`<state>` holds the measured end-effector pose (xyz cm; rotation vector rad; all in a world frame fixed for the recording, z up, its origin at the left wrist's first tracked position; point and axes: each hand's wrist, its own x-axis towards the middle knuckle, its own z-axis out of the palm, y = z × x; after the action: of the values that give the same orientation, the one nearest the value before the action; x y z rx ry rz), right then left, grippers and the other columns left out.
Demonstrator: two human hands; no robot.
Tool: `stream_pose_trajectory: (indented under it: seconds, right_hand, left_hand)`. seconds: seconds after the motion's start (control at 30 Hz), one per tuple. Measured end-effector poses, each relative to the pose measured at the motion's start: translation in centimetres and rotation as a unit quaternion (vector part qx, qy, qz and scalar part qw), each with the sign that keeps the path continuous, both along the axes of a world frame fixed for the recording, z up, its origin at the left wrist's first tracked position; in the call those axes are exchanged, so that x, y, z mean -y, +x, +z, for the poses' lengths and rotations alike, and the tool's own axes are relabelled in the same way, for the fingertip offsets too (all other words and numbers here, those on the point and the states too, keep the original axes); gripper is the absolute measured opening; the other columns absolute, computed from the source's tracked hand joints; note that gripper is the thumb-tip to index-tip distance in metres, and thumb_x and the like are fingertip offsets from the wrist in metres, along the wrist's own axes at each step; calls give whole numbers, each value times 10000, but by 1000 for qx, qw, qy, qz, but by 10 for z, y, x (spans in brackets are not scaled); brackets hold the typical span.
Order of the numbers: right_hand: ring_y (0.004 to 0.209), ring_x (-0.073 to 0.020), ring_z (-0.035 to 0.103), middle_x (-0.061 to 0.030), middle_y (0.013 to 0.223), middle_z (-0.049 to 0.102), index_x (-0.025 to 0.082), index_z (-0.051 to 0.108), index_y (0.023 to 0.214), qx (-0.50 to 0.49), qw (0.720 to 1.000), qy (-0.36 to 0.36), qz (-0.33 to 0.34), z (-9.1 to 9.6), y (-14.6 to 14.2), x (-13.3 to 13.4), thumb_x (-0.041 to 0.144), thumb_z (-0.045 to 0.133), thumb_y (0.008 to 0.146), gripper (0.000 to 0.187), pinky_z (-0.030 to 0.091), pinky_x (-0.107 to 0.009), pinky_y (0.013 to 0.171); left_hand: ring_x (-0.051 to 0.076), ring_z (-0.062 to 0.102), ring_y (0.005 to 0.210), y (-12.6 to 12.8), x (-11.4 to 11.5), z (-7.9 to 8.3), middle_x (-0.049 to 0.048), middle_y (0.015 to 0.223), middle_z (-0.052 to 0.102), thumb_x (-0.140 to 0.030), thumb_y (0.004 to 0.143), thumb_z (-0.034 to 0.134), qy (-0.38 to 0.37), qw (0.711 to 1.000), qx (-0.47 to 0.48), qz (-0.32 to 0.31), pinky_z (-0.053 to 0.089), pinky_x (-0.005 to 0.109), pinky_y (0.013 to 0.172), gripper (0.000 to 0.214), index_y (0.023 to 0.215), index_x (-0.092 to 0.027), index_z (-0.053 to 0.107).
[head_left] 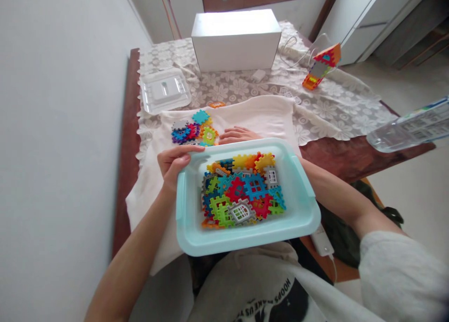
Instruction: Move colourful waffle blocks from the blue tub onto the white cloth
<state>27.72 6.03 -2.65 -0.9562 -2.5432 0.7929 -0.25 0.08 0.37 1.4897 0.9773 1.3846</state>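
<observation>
A light-blue plastic bin [245, 240] is held over my lap at the table's near edge. Inside it lie several colourful interlocking plastic tiles [242, 188], some with window cut-outs. My left hand [175, 163] grips the bin's far left corner, thumb and forefinger at the rim. Beyond the far rim, my right hand [239, 135] rests low over the white cloth [259, 113], fingers stretched out and partly hidden by the bin. Just left of its fingertips is a small pile of loose tiles [192, 131] on the cloth; the bin hides the near part of this pile.
A clear lid [165, 91] lies at the table's left, and a white box [236, 41] stands at the back. A tile tower [322, 67] stands at the right. An orange tile [216, 104] lies past the cloth. A plastic bottle [410, 125] juts in from the right.
</observation>
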Motion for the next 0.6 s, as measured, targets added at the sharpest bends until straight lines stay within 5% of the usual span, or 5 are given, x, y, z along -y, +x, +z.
stream_pose_trajectory:
  seconds: [0.13, 0.3, 0.4, 0.6]
  right_hand:
    - [1443, -237, 614, -21, 1462, 729, 306, 770, 1267, -23, 999, 14, 21, -4, 7, -14, 284, 632, 1018, 286, 402, -478, 1303]
    - [1410, -343, 599, -105, 1488, 691, 292, 702, 1415, 27, 995, 83, -50, 0, 32, -23, 342, 747, 936, 484, 449, -586, 1213]
    - [1275, -357, 651, -129, 1380, 730, 257, 716, 1387, 84, 985, 108, -100, 9, 49, -23, 329, 779, 873, 523, 515, -514, 1075]
    - [949, -289, 725, -87, 1117, 784, 251, 756, 1245, 178, 976, 18, -121, 19, 53, -17, 348, 765, 851, 406, 479, -358, 734]
  left_hand:
    - [176, 627, 557, 0, 0, -1, 72, 756, 821, -456, 837, 751, -2, 1000, 4, 1, 403, 317, 483, 272, 884, -240, 911]
    - [180, 637, 562, 0, 0, 1, 76, 753, 827, -423, 808, 752, -1, 1000, 11, -1, 401, 293, 470, 256, 872, -233, 911]
    - [178, 637, 543, 0, 1, 1, 75, 751, 829, -403, 799, 729, -12, 1000, 12, -3, 397, 285, 465, 268, 877, -225, 913]
    - [175, 649, 540, 1, 2, 3, 56, 711, 816, -368, 785, 697, -19, 1000, 10, 1, 419, 276, 475, 270, 866, -234, 917]
